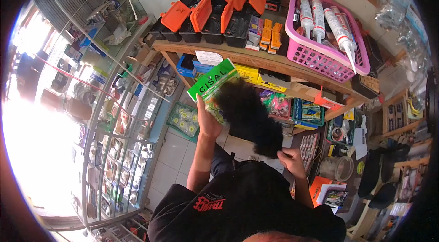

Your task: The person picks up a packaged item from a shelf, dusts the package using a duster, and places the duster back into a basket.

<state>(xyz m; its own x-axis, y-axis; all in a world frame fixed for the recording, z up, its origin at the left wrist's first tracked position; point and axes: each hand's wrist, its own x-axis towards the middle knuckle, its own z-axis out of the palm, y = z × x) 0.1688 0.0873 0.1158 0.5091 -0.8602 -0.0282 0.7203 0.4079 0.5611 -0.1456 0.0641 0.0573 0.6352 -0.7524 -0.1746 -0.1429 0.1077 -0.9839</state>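
My left hand (209, 121) grips a green packet marked CISAL (213, 80) by its lower left side, with the thumb on its front. In my right hand (291, 159) is the end of a black fluffy duster (249, 111), pinched between the fingers. The duster slants up and left from that hand, and its fluffy head covers the packet's right side. Whether its fibres press on the packet I cannot tell. Both hands are in front of my body, below the wooden shelf (219, 53).
Black bins with orange lids (201, 13) line the shelf top. A pink basket (315, 61) holds several sealant tubes. Lower down are yellow boxes (247, 74) and a green basket (183, 121) on the floor. A glass display case (123, 150) stands left; a clear jar (336, 168) is right.
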